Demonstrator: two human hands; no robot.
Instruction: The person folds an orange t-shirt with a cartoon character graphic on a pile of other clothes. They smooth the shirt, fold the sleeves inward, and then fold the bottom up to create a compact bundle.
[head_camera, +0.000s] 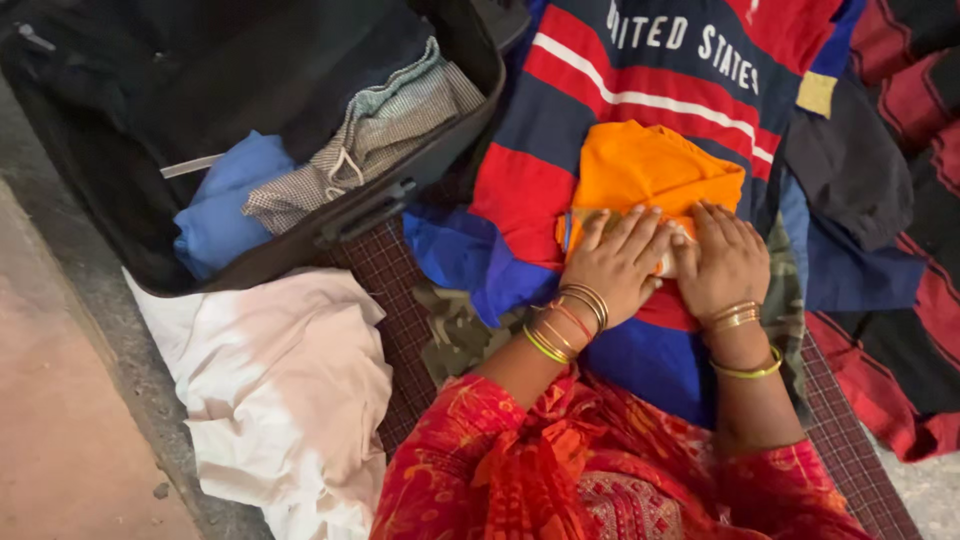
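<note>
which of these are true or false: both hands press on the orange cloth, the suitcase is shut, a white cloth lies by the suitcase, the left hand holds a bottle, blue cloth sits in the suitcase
1. Both hands press on the orange cloth. True: the left hand and right hand lie flat on its near edge.
2. The suitcase is shut. False: it lies open with clothes inside.
3. A white cloth lies by the suitcase. True.
4. The left hand holds a bottle. False: it lies open and flat on cloth.
5. A blue cloth sits in the suitcase. True, beside a checked cloth.
</note>
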